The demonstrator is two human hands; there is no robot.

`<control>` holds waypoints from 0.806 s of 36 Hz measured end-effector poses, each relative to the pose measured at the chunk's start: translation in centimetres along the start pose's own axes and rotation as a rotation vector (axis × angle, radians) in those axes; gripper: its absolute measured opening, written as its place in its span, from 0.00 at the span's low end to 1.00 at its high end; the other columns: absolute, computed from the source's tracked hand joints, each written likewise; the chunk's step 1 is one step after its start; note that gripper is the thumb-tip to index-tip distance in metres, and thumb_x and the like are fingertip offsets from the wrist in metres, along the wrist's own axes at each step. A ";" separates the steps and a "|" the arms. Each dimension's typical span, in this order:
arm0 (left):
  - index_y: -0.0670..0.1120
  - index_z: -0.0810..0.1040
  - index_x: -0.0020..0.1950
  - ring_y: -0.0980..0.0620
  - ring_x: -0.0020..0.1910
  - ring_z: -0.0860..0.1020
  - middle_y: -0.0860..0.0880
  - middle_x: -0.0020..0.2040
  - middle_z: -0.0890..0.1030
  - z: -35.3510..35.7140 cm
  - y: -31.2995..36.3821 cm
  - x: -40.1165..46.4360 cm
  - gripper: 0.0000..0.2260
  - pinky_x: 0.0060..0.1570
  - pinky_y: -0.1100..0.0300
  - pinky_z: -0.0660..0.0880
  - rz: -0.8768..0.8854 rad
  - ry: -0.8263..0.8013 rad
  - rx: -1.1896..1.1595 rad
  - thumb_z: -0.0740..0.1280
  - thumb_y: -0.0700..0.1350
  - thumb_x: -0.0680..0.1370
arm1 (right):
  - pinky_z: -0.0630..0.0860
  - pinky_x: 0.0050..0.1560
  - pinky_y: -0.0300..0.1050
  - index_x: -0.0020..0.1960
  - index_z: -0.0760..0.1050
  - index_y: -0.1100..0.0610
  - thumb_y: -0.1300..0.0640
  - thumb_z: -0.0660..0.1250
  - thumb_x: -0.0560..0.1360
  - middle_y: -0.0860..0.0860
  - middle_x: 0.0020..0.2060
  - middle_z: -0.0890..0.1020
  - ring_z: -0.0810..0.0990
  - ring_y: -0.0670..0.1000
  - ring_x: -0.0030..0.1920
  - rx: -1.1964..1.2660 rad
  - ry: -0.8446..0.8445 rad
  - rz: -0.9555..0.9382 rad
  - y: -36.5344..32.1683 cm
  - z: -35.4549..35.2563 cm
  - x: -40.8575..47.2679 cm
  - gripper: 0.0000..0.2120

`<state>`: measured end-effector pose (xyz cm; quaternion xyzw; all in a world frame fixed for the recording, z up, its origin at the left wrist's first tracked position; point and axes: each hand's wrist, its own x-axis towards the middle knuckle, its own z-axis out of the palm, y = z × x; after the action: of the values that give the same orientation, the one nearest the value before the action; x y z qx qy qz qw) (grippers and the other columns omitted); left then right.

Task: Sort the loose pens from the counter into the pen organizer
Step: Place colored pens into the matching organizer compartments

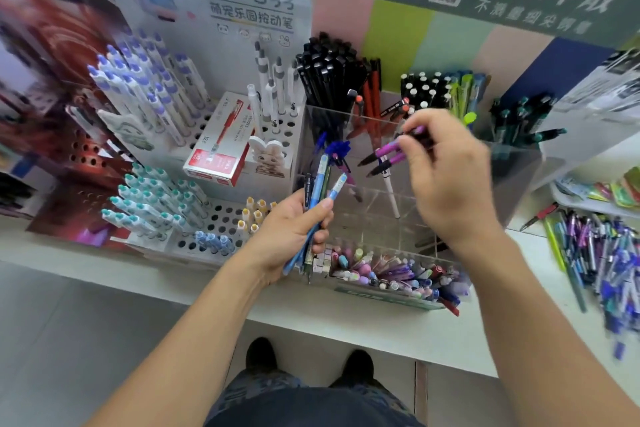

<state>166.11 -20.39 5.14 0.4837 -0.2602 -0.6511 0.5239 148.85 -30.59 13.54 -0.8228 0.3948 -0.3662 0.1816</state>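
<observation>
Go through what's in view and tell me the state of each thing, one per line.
Left hand: grips a bundle of blue pens, upright.
Right hand: pinches two purple pens above the clear organizer.
Organizer's front compartment: full of mixed pens.
Loose pens: heaped on the counter, right side.
Red pen box: closed, tilted.

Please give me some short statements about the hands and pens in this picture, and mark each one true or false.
1. The left hand holds a bundle of blue pens. True.
2. The right hand is empty. False: it pinches purple pens.
3. A loose pile of pens lies on the counter at the right. True.
4. The red pen box lies inside the clear organizer. False: it rests on the white display, left of the organizer.
</observation>
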 end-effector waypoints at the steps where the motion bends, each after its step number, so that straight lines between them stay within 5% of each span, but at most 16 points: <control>1: 0.45 0.73 0.57 0.55 0.30 0.71 0.51 0.36 0.74 0.0 0.0 -0.1 0.05 0.28 0.64 0.71 0.001 0.001 0.022 0.64 0.44 0.83 | 0.76 0.48 0.42 0.52 0.76 0.59 0.64 0.66 0.81 0.50 0.44 0.78 0.78 0.48 0.44 -0.048 -0.047 -0.012 0.3 1.0 0.1 0.02; 5: 0.45 0.73 0.60 0.54 0.31 0.74 0.49 0.37 0.77 -0.2 0.0 -0.2 0.06 0.29 0.63 0.73 -0.005 -0.005 0.037 0.63 0.42 0.83 | 0.76 0.52 0.57 0.54 0.77 0.59 0.62 0.67 0.80 0.54 0.48 0.78 0.77 0.56 0.48 -0.224 -0.262 0.002 1.5 4.4 0.7 0.04; 10: 0.48 0.75 0.58 0.53 0.31 0.74 0.48 0.39 0.80 -0.5 -0.1 -0.1 0.05 0.28 0.63 0.73 0.027 0.028 0.044 0.65 0.42 0.82 | 0.71 0.54 0.33 0.64 0.80 0.55 0.62 0.69 0.79 0.51 0.56 0.83 0.77 0.46 0.52 -0.047 -0.326 0.149 0.8 4.9 0.9 0.14; 13: 0.47 0.75 0.59 0.52 0.31 0.76 0.47 0.39 0.81 -0.3 -0.1 0.0 0.07 0.29 0.63 0.73 0.074 0.081 0.093 0.66 0.42 0.82 | 0.73 0.47 0.33 0.55 0.84 0.54 0.51 0.68 0.80 0.44 0.45 0.85 0.79 0.40 0.43 0.020 -0.176 0.272 0.4 4.0 -0.2 0.09; 17: 0.48 0.75 0.61 0.55 0.33 0.78 0.48 0.39 0.81 1.0 -0.2 0.3 0.08 0.33 0.62 0.75 0.195 0.092 0.325 0.66 0.40 0.82 | 0.70 0.36 0.33 0.47 0.82 0.51 0.35 0.71 0.72 0.47 0.29 0.81 0.78 0.41 0.30 0.121 -0.228 0.474 -0.2 4.3 -2.3 0.20; 22: 0.51 0.74 0.59 0.50 0.37 0.80 0.46 0.46 0.82 2.5 -1.3 1.2 0.08 0.40 0.52 0.79 0.224 0.092 0.599 0.69 0.44 0.82 | 0.79 0.33 0.51 0.48 0.77 0.54 0.45 0.76 0.73 0.51 0.30 0.81 0.80 0.50 0.27 0.372 -0.202 0.722 0.8 4.5 -3.3 0.15; 25: 0.53 0.73 0.59 0.46 0.47 0.80 0.47 0.50 0.81 3.5 -1.4 1.6 0.09 0.48 0.51 0.78 0.243 0.070 0.673 0.69 0.45 0.82 | 0.83 0.41 0.58 0.46 0.78 0.52 0.42 0.73 0.72 0.48 0.36 0.81 0.83 0.52 0.35 0.350 -0.240 0.749 1.6 4.0 -3.8 0.14; 29: 0.48 0.71 0.57 0.47 0.37 0.75 0.42 0.45 0.79 5.0 -1.1 2.0 0.08 0.42 0.48 0.75 0.255 0.057 0.731 0.69 0.44 0.81 | 0.83 0.41 0.57 0.48 0.77 0.51 0.47 0.71 0.73 0.49 0.41 0.84 0.83 0.51 0.37 0.363 -0.228 0.764 2.4 2.5 -3.9 0.09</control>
<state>161.20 -22.78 5.48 0.6202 -0.5183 -0.4315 0.4006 147.81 -29.01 8.67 -0.6076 0.5774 -0.2430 0.4883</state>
